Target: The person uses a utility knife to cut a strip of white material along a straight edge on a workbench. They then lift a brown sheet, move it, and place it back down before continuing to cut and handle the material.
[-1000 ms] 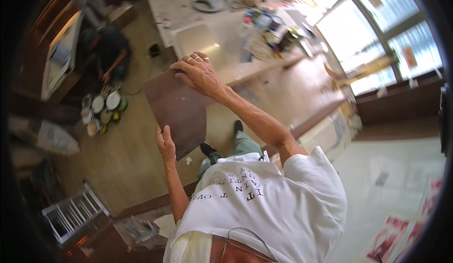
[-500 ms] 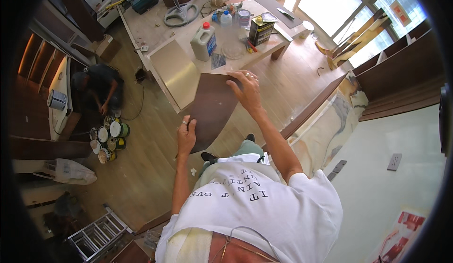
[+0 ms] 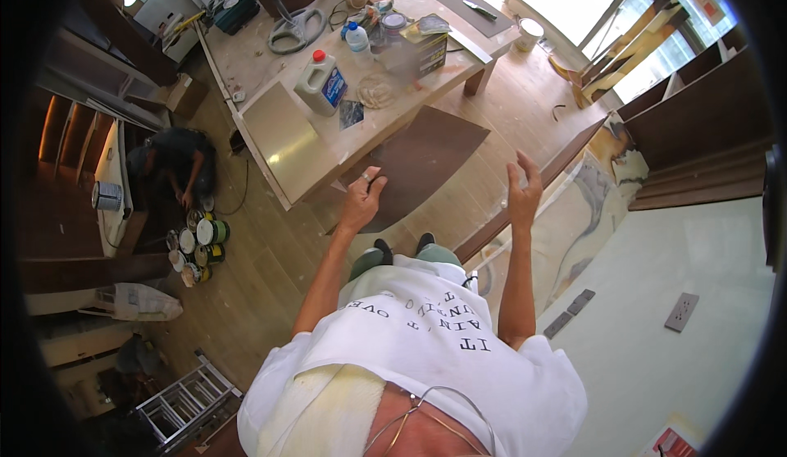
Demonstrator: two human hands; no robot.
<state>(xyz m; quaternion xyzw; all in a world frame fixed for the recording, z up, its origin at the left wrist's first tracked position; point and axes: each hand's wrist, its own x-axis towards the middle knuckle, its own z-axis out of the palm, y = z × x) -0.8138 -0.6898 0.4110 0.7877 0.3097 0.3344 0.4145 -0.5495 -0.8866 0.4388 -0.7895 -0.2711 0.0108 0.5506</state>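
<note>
My left hand [image 3: 362, 199] grips the near left part of a thin dark brown sheet [image 3: 426, 166], its thumb closed over the face. The sheet is held in the air in front of the table's near edge, tilted and slightly curved. To its right, my right hand [image 3: 525, 190] is raised, fingers apart and nothing in them, clear of the sheet. On the table [image 3: 254, 72] beyond lie a shiny gold-coloured panel [image 3: 283, 141], a pale jug with a red cap [image 3: 320, 88] and a small dark square piece [image 3: 351, 114].
A blue-capped bottle [image 3: 357, 39], a dark tin [image 3: 430, 51] and a knife [image 3: 479, 10] on a grey sheet stand or lie farther back. At left a person [image 3: 176, 166] crouches by several paint cans [image 3: 211, 231]. A ladder [image 3: 188, 404] is lower left; a stone-patterned slab [image 3: 574, 203] is at right.
My right hand has let go of the brown sheet's far edge and moved right. My left hand, still gripping, has moved right and away from me, and the sheet has swung to the right.
</note>
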